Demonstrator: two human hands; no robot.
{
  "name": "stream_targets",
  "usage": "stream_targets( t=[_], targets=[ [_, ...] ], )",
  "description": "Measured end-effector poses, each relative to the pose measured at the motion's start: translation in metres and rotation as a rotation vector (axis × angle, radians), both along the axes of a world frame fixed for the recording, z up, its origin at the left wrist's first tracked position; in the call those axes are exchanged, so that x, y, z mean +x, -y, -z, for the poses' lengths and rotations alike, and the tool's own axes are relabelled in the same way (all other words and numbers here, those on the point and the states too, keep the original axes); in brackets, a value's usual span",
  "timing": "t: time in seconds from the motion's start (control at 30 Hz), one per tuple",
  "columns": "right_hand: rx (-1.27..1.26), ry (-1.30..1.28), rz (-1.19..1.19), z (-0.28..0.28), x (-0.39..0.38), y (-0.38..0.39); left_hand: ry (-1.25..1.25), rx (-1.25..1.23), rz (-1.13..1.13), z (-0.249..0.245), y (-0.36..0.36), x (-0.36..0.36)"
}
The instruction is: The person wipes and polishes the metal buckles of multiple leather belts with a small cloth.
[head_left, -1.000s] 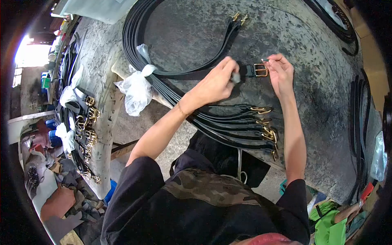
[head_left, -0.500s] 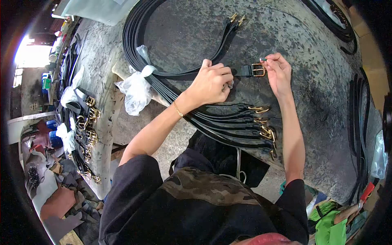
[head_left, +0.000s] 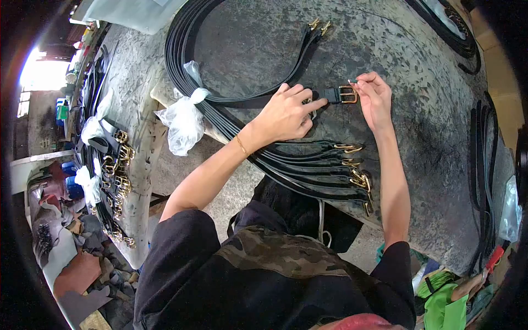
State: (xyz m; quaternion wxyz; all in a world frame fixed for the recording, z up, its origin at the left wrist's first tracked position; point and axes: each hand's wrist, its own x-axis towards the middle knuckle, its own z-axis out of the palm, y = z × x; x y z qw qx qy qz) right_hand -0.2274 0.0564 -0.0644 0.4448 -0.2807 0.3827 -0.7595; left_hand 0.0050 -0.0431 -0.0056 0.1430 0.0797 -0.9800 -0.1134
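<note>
A black belt (head_left: 330,95) lies across the worktable with its gold buckle (head_left: 348,94) to the right. My left hand (head_left: 289,113) is bent over this belt, palm down. Its index finger reaches to the strap beside the buckle, and the other fingertips are partly hidden. A small pale bit shows by the left thumb; I cannot make out what it is. Just right of the buckle, my right hand (head_left: 375,99) pinches a small dark piece (head_left: 353,82) with a pale tip, raised off the buckle. Several black belts with gold buckles (head_left: 360,179) lie below my hands.
A plastic-tied bundle of black belts (head_left: 179,49) curves along the table's left part. More belts with buckles (head_left: 118,170) lie on the left-hand bench, above leather scraps (head_left: 82,269). Other dark straps (head_left: 484,159) run along the right edge, near a plastic bag (head_left: 511,212).
My left hand has uncurled its index finger towards the buckle end of the belt. My right hand has barely moved, the small piece still in its pinch.
</note>
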Motion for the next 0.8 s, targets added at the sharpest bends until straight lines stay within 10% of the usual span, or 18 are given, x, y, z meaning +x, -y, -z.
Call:
stream_targets(
  t=[0.8],
  targets=[
    [0.164, -0.814, 0.035, -0.011, 0.021, -0.002, -0.04, 0.045, -0.01, 0.006, 0.002, 0.001]
  ],
)
